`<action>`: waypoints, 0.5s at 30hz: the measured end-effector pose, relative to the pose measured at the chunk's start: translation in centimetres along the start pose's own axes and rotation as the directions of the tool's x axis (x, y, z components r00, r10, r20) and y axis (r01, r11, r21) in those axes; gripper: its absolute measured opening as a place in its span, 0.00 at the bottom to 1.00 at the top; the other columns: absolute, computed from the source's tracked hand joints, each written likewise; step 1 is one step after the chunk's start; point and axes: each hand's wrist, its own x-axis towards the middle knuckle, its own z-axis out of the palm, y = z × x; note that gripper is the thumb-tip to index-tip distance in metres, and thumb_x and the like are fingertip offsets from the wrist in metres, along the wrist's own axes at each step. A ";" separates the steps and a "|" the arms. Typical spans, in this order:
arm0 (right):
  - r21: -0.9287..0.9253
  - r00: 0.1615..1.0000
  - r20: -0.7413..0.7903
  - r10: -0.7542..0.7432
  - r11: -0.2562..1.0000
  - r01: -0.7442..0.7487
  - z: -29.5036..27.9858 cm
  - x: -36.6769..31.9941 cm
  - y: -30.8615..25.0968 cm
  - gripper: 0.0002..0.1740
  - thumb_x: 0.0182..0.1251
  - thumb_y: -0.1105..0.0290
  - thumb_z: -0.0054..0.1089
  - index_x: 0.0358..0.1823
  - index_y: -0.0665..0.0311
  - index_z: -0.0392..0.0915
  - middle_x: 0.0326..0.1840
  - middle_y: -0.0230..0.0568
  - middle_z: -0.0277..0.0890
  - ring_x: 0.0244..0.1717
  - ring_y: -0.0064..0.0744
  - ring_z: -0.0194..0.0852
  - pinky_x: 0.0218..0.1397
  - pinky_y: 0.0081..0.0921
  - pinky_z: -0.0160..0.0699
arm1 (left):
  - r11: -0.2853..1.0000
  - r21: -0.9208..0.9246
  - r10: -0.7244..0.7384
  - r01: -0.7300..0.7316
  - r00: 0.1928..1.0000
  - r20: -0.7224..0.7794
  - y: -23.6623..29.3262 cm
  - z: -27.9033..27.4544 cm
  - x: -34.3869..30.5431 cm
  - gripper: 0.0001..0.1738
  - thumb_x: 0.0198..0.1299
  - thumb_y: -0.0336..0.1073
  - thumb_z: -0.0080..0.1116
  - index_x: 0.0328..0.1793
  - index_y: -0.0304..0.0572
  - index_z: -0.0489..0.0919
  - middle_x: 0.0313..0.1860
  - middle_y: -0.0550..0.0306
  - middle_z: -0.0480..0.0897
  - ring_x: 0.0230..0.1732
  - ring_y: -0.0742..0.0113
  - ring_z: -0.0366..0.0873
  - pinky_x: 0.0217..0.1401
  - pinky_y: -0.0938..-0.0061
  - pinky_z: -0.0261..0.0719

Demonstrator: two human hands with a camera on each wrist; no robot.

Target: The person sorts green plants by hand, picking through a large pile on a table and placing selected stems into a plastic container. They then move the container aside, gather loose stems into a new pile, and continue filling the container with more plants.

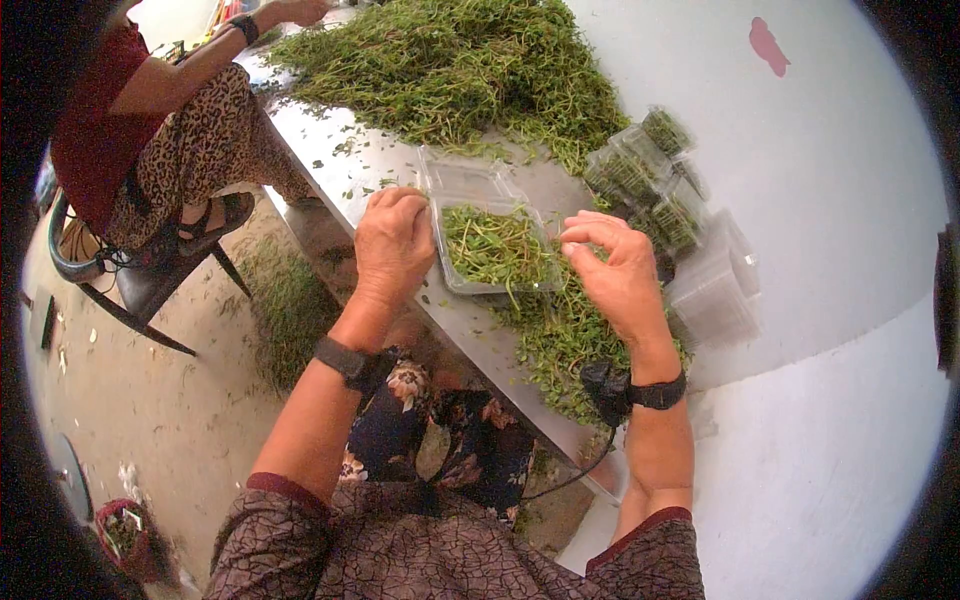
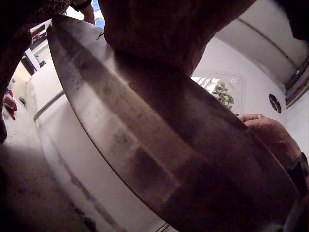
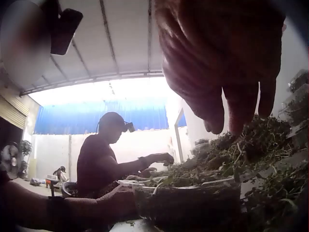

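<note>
A clear plastic clamshell box (image 1: 462,285) filled with leafy green stems (image 1: 495,240) sits near the table's edge, its lid (image 1: 470,178) tipped back on the far side. My left hand (image 1: 393,245) grips the box's left rim with curled fingers. My right hand (image 1: 618,268) hovers at the box's right side, fingers bent loosely. In the right wrist view its fingers (image 3: 239,108) hang down above the greens, with nothing seen between them. The left wrist view mostly shows the metal table's underside (image 2: 120,121), and the box's contents are largely hidden there.
A large heap of greens (image 1: 450,70) covers the far table, and loose greens (image 1: 565,345) lie by my right forearm. Filled boxes (image 1: 635,165) and stacked clear containers (image 1: 715,285) line the wall. Another person (image 1: 150,130) sits at the left beyond the table's edge.
</note>
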 end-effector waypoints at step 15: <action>-0.161 0.948 0.206 -0.243 0.947 0.278 0.1 -2.9 -3.8 0.17 0.47 0.62 0.70 0.35 0.65 0.78 0.49 0.48 0.76 0.63 0.50 0.65 0.66 0.47 0.60 | 1.000 0.029 -0.006 0.006 1.000 0.016 0.1 -0.1 0.1 0.04 0.51 0.26 0.55 0.31 0.34 0.79 0.37 0.49 0.81 0.44 0.48 0.77 0.51 0.61 0.74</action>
